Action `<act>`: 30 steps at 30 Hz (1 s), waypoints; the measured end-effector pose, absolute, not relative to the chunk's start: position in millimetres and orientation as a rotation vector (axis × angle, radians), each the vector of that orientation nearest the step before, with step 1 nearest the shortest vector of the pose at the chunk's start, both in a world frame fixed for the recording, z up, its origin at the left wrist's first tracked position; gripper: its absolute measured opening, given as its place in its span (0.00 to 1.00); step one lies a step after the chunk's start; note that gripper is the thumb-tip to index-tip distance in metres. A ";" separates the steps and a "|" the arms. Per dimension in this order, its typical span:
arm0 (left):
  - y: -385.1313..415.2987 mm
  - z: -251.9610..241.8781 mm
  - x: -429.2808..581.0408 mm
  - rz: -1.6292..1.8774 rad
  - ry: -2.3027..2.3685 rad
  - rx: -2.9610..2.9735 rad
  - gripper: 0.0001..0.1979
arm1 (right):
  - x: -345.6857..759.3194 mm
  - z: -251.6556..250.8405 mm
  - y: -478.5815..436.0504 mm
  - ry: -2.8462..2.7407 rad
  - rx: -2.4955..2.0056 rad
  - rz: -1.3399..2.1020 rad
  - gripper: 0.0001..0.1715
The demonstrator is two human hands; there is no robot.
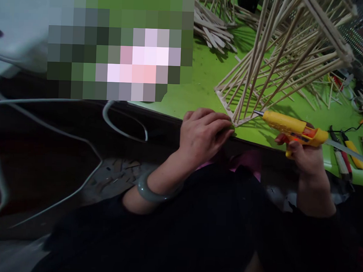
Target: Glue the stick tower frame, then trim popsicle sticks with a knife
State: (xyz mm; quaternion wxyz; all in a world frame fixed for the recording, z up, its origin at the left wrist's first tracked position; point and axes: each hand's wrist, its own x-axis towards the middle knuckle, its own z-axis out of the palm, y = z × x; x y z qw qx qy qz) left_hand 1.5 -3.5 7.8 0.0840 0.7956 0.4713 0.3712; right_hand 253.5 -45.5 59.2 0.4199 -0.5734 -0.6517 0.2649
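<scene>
A frame of thin wooden sticks [221,101] stands on the green table, its many slanted sticks rising from flat strips at the base. My left hand [201,132], with a bangle on the wrist, is closed at the frame's near corner; the fingertips pinch there, partly hidden by the hand itself. In my right hand [310,158] is a yellow hot glue gun [284,123], fingers wrapped round its handle. Its metal nozzle points left, close to the base strip right of that corner. A clear glue stick [344,147] sticks out of the gun's back.
Flat wooden sticks [213,28] lie piled at the back. Pliers [340,155] and a yellow-handled tool [355,154] rest at the right table edge. Loose sticks [330,91] are scattered behind. A white cable [92,144] hangs at left. Part of the upper left is blurred out.
</scene>
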 end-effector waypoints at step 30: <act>60.6 239.4 121.2 0.314 1.339 3.129 0.28 | 282.5 36.4 -69.9 -0.883 -1.106 0.726 0.25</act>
